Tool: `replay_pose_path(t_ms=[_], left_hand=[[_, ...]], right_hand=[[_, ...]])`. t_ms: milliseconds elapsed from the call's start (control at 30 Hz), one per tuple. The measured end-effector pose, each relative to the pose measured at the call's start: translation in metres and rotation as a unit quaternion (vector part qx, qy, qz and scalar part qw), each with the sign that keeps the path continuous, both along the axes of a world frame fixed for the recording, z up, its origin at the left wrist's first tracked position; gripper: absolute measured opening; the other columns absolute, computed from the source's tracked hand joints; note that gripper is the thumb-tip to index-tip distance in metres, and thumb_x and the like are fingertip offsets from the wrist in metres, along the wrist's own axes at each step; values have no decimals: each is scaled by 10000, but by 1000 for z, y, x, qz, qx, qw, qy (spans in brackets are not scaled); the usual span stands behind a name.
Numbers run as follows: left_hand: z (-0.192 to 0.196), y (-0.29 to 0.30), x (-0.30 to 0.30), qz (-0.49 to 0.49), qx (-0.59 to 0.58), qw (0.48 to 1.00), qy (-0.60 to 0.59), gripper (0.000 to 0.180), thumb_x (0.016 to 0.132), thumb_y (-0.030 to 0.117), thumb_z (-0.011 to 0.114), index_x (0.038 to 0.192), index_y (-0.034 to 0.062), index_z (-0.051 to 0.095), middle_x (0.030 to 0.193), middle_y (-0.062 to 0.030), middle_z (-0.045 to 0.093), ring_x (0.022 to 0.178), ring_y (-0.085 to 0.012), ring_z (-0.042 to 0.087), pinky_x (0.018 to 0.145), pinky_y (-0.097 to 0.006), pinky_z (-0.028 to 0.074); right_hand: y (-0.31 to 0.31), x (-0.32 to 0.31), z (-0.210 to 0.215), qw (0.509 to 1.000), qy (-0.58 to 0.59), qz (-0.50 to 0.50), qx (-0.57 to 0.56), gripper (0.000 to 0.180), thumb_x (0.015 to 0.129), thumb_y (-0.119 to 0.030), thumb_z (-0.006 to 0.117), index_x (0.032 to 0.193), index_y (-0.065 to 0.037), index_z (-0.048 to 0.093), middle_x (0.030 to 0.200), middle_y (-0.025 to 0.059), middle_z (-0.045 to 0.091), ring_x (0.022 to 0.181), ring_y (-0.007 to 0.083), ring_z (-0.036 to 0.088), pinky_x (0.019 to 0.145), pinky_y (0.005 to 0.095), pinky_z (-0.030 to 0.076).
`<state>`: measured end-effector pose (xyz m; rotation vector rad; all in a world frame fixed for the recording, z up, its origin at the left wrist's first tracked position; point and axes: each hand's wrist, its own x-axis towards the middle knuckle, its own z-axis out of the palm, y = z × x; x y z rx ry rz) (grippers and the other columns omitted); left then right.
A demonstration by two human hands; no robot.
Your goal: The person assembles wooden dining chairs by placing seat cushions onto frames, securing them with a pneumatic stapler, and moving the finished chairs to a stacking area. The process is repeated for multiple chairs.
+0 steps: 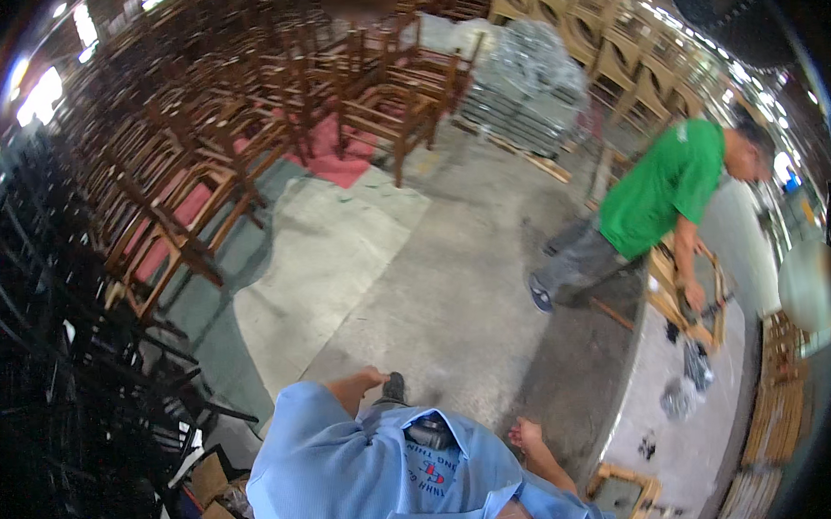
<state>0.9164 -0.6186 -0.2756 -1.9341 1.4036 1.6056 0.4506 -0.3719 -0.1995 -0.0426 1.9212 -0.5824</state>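
Observation:
My left hand [369,378] hangs in front of my blue shirt [331,458], above the concrete floor [436,296]. Its fingers are small and slightly blurred, loosely bent, with no object visible in them. On the other side, my right hand [527,432] hangs low over the floor, fingers loosely curled and a little apart, and it too appears to hold nothing. Nearest to it is a long pale-topped worktable [658,407]. A wooden frame piece [629,477] lies on the table's near end. Neither hand touches anything.
A co-worker in a green shirt [667,188] leans over a wooden chair frame [667,290] on the table. Plastic bags [685,387] lie nearby. Brown chair frames [386,117] stand far left, black ones [59,368] nearer. A plastic-wrapped pallet stack [529,88] stands behind; cardboard [212,482] sits lower left.

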Motion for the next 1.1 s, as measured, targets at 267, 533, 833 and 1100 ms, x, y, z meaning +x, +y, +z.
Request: replay_pose_path(t_ms=[267, 533, 833, 1100], left_hand=[[52, -152, 126, 189, -170, 964, -78, 438, 889, 362, 592, 1021, -35, 721, 902, -211, 740, 768, -326, 743, 684, -452, 599], [22, -202, 118, 194, 17, 981, 10, 362, 876, 339, 639, 929, -9, 726, 877, -193, 718, 789, -298, 721, 688, -424, 626], [23, -369, 167, 383, -88, 919, -21, 359, 866, 307, 658, 1052, 12, 743, 865, -139, 748, 712, -227, 725, 584, -376, 596], [-28, -544, 265, 52, -244, 967, -56, 454, 871, 420, 653, 1038, 12, 756, 1029, -247, 737, 943, -355, 727, 910, -399, 553]], right_hand=[[-197, 76, -24, 974, -210, 3, -81, 439, 1019, -339, 482, 1326, -35, 562, 1275, 233, 645, 1163, 374, 628, 1010, 548, 476], [-396, 11, -116, 883, -161, 412, -160, 378, 1002, -361, 489, 1195, -68, 629, 1073, 171, 670, 966, 314, 663, 819, 546, 538], [-737, 61, -105, 923, -68, 370, 84, 359, 940, -353, 603, 1060, -16, 630, 867, 135, 670, 684, 275, 675, 570, 470, 546], [-1006, 241, -13, 931, -53, 338, -127, 344, 938, -291, 639, 1184, -53, 608, 1021, 129, 676, 823, 284, 690, 656, 456, 571]])
